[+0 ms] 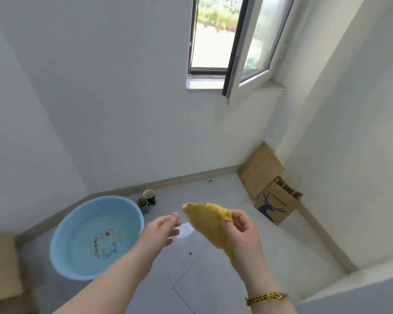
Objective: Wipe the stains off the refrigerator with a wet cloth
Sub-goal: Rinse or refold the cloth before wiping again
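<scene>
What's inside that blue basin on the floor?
The blue basin shows a colourful picture on its bottom and no loose items; water cannot be confirmed. The left forearm hides its near-right edge.

This is a plain room in a home. It has white plastered walls, a grey tiled floor with a skirting board, and an open casement window ahead at 12 o'clock. A blue plastic washbasin of water stands on the floor at 10 o'clock, with two mugs beside it. Brown paper bags lean in the corner at 2 o'clock.
</scene>
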